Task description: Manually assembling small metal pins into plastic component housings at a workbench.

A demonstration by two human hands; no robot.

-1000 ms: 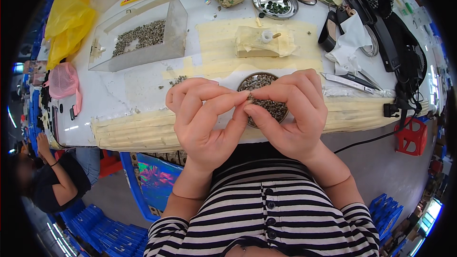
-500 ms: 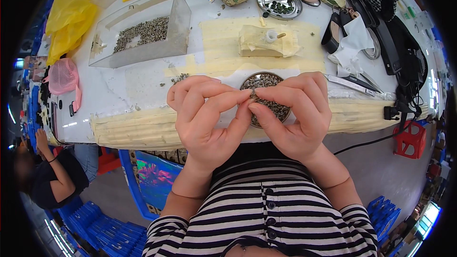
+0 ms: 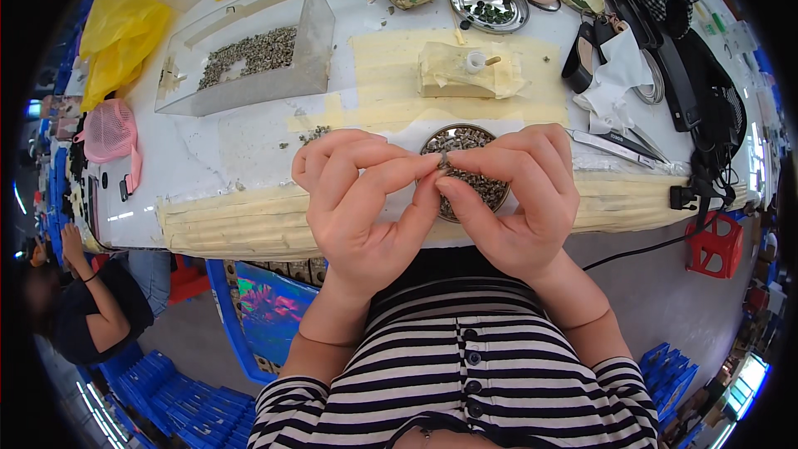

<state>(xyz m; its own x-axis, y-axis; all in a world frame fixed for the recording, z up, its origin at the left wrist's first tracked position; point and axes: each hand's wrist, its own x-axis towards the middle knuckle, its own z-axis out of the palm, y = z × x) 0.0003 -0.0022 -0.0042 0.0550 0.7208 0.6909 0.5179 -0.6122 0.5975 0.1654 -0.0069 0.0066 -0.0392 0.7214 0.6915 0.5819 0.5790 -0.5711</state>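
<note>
Head view, frame centre: left hand (image 3: pixel 362 199) and right hand (image 3: pixel 511 195) pinch one small metal part (image 3: pixel 444 161) above a round dish (image 3: pixel 475 168) on the bench (image 3: pixel 208 158).

- Bare white desk (image 3: pixel 208 158) lies open left of the left hand (image 3: pixel 366 199), up to the clear plastic box of small grey parts (image 3: pixel 249 54).
- Ahead, the taped cream block (image 3: pixel 467 71) blocks the way.
- Right of the right hand (image 3: pixel 515 195), metal tweezers (image 3: pixel 615 145) and a white crumpled cloth (image 3: pixel 615 75) crowd the surface.
</note>
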